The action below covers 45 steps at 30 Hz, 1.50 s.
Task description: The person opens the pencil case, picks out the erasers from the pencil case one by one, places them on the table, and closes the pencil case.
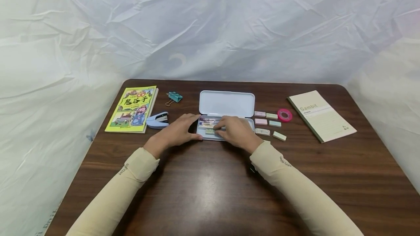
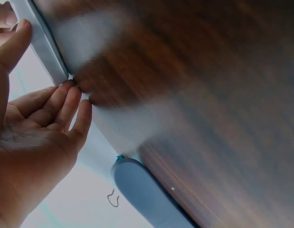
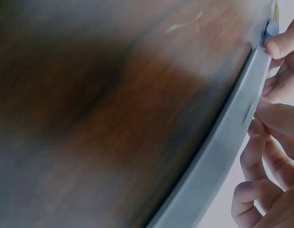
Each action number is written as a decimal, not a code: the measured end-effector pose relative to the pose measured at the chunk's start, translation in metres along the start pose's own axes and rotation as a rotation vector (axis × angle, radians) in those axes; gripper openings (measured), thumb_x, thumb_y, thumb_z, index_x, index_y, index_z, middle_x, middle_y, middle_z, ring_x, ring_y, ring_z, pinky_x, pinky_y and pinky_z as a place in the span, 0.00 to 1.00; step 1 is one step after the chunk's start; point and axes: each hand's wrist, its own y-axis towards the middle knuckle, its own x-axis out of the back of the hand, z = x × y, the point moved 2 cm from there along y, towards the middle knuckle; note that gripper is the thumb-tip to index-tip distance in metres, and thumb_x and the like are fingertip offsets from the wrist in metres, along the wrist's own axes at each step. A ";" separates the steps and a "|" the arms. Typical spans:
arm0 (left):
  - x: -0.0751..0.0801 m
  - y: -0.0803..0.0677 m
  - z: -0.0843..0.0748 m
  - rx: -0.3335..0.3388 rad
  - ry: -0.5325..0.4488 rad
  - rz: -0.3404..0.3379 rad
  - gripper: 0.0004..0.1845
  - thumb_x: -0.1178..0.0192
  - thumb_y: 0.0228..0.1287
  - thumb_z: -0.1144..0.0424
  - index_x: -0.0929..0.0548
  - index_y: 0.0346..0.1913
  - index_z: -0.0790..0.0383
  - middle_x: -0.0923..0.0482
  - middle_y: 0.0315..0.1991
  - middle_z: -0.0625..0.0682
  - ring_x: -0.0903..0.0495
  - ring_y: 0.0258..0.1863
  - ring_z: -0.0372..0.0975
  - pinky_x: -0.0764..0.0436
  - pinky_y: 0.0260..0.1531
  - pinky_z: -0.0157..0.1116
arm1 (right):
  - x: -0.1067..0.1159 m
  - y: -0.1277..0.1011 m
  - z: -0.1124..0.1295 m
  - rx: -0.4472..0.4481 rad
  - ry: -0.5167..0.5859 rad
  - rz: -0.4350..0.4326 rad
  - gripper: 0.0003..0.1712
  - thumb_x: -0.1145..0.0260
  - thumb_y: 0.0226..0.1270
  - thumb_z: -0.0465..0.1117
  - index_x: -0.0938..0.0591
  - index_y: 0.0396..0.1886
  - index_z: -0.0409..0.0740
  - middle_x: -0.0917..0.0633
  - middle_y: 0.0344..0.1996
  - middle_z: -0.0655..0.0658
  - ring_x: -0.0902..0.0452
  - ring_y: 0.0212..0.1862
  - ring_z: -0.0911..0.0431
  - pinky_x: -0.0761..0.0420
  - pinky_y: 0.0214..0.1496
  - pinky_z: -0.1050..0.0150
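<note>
A shallow white metal pencil tin (image 1: 226, 119) lies open and flat on the dark wooden table, its rounded lid (image 1: 227, 103) folded back on the far side. Its tray, under both grips, holds a pale green eraser-like block (image 1: 210, 131) just left of the right grip, with pens (image 1: 208, 121) lying lengthwise beyond it.
</note>
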 end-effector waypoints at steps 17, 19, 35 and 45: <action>0.002 -0.003 -0.001 -0.050 0.005 -0.022 0.53 0.25 0.78 0.39 0.35 0.91 0.65 0.30 0.86 0.66 0.32 0.89 0.57 0.29 0.88 0.58 | 0.034 -0.007 0.067 -0.081 -0.155 0.047 0.12 0.24 0.82 0.44 0.02 0.58 0.55 0.04 0.53 0.48 0.04 0.53 0.48 0.07 0.48 0.45; 0.004 -0.004 -0.006 -0.030 0.009 -0.016 0.51 0.25 0.78 0.42 0.35 0.90 0.65 0.30 0.86 0.67 0.32 0.88 0.59 0.29 0.86 0.60 | 0.033 -0.007 0.068 -0.085 -0.151 0.054 0.11 0.24 0.82 0.44 0.02 0.57 0.55 0.04 0.52 0.47 0.04 0.52 0.48 0.07 0.48 0.44; -0.002 0.005 0.008 -0.052 0.021 -0.037 0.54 0.24 0.75 0.37 0.34 0.90 0.64 0.28 0.85 0.65 0.30 0.86 0.57 0.26 0.84 0.59 | 0.033 0.000 0.070 -0.101 -0.123 0.093 0.11 0.24 0.82 0.43 0.02 0.56 0.50 0.04 0.52 0.45 0.06 0.52 0.49 0.07 0.51 0.44; 0.006 -0.008 -0.012 -0.024 0.016 -0.019 0.51 0.24 0.78 0.46 0.36 0.91 0.67 0.30 0.86 0.67 0.31 0.88 0.58 0.28 0.86 0.60 | 0.017 0.010 0.045 -0.080 -0.077 0.107 0.10 0.24 0.78 0.45 0.03 0.52 0.50 0.04 0.49 0.48 0.08 0.47 0.54 0.09 0.46 0.48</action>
